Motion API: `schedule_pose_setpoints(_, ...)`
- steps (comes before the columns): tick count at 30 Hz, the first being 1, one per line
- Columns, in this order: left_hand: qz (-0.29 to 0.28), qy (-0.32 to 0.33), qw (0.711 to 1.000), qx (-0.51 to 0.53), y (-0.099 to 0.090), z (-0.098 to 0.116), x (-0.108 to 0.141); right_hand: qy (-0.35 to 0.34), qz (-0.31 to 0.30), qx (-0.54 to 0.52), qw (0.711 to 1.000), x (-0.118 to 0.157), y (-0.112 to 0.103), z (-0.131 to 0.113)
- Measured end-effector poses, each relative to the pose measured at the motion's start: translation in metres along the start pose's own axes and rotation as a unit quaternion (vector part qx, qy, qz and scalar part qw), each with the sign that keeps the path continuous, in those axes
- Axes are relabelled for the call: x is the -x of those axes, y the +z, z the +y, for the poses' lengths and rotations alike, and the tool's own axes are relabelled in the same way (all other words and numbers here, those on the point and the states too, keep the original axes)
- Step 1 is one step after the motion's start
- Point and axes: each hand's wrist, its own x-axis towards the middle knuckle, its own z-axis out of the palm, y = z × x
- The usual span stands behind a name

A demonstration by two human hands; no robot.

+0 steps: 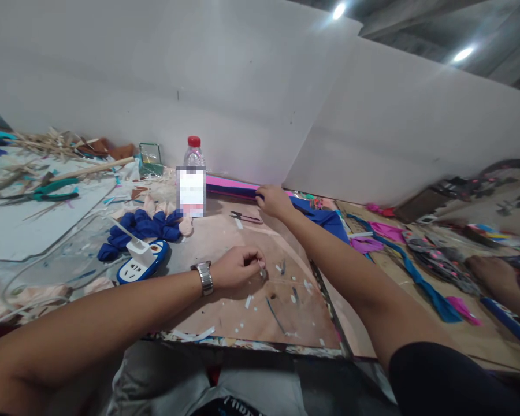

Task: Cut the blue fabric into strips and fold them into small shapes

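The left hand (pixel 238 268) is pinching a small pale thing (pixel 262 270) between thumb and forefinger, tips pressed together; it is showing too small to identify. With those fingertips as the clock's centre, the right hand (pixel 275 202) is resting at 12 o'clock, its fingers curling at the pink-and-blue strips (pixel 231 186); whether they are gripping or only touching, I cannot tell. From the right fingers the strips are stretching out toward 9 o'clock, their long axis running nearly 9 to 3 along the foot of the wall (pixel 242 115), so the right hand is lying nearer, the left well apart. They are looking flat, narrow and smooth, bright pink behind, deep blue in front. From the left fingertips again, small snips (pixel 246 218) are lying between 11 and 12 o'clock on the worn board (pixel 212 231), a red-capped bottle (pixel 194 153) is standing at 11, bunched blue cloth (pixel 143 225) is sitting at 10, and a power strip (pixel 134 270) at 9. Another person's hand (pixel 491 274) is showing at 3.
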Motion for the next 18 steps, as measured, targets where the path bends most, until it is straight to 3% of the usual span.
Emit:
schedule_pose_setpoints(7, 0.025, -0.029, 0.995, 0.088, 0.006, 0.003, 0.0, 0.064, 0.159, -0.065, 0.983, 0.021, -0.063, 0.021)
schedule_pose_setpoints(10, 0.058, -0.043, 0.989, 0.128, 0.008, 0.002, -0.001, 0.097, 0.274, -0.156, 0.944, 0.044, -0.095, 0.018)
schedule_pose_setpoints(12, 0.08, -0.042, 0.985, 0.145, 0.008, 0.002, -0.001, 0.111, 0.297, -0.175, 0.932, 0.062, -0.114, 0.01)
schedule_pose_setpoints(15, 0.085, -0.028, 0.985, 0.146, 0.004, 0.003, -0.001, 0.145, 0.236, -0.305, 0.911, 0.093, -0.134, -0.012)
schedule_pose_setpoints(18, 0.088, 0.003, 0.985, 0.147, -0.001, 0.007, 0.002, 0.148, 0.094, -0.458, 0.871, 0.122, -0.138, -0.039)
